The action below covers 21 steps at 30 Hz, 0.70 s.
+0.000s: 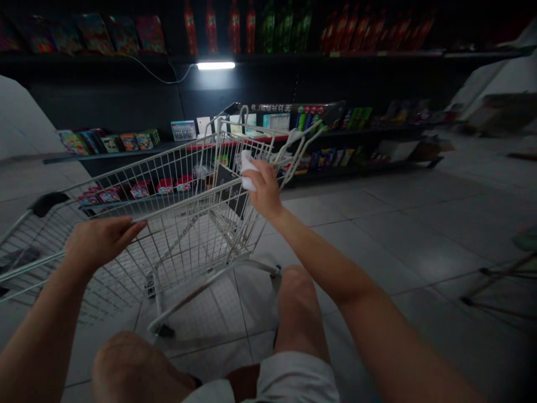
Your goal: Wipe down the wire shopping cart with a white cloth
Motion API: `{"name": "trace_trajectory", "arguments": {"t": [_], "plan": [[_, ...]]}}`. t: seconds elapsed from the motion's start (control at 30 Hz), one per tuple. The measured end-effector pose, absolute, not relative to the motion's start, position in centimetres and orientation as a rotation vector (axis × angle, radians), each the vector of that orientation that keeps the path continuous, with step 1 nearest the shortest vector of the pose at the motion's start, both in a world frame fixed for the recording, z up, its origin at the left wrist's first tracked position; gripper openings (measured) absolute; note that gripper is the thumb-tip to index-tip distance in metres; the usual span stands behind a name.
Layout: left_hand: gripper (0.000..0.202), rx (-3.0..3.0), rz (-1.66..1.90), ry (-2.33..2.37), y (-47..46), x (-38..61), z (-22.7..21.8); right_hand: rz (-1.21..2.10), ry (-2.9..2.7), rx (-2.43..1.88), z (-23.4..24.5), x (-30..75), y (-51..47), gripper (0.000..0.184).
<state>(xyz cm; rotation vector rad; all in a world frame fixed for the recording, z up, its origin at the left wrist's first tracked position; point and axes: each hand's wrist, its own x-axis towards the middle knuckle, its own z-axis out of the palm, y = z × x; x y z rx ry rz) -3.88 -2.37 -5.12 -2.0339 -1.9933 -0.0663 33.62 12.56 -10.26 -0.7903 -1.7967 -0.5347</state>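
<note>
Head view shows the left hand (98,242) curled over the cart rail (188,202), the right hand (265,187) clamped on white cloth (247,169).

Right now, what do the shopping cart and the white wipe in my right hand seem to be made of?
Shopping cart: probably metal, pale grey with a slight sheen, judging by its thin, rigid wire bars. White wipe: seemingly soft and matte, bunched in your right hand; cloth or paper, I can't tell.

The tiled floor (377,235) carries the shopping cart (197,200), and the dark shelves (277,58) behind the cart carry bottles (212,28) higher than it, boxes (183,130) beyond it and packets (333,158) to its right.
</note>
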Motion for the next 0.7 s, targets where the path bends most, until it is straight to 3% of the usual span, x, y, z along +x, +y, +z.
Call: {"name": "trace_trajectory", "arguments": {"t": [0.23,0.43,0.53,0.7], "plan": [[0.053,-2.031,-0.073,-1.951,-2.6,-3.7,-5.1,-0.538,-1.976,-0.541,-18.2,24.8,10.1,0.019],[0.054,-2.033,-0.076,-1.919,-2.7,-3.3,-5.0,-0.335,-2.037,-0.752,-25.6,24.4,7.8,0.019],[0.056,-2.04,-0.062,-1.909,-2.5,-3.4,-5.1,-0.306,-2.011,-0.656,-24.0,25.6,7.3,0.024],[0.056,-1.995,-0.065,-1.925,-2.2,-3.8,-5.4,-0.228,-1.594,-0.919,-18.9,27.4,9.7,0.031]]}}
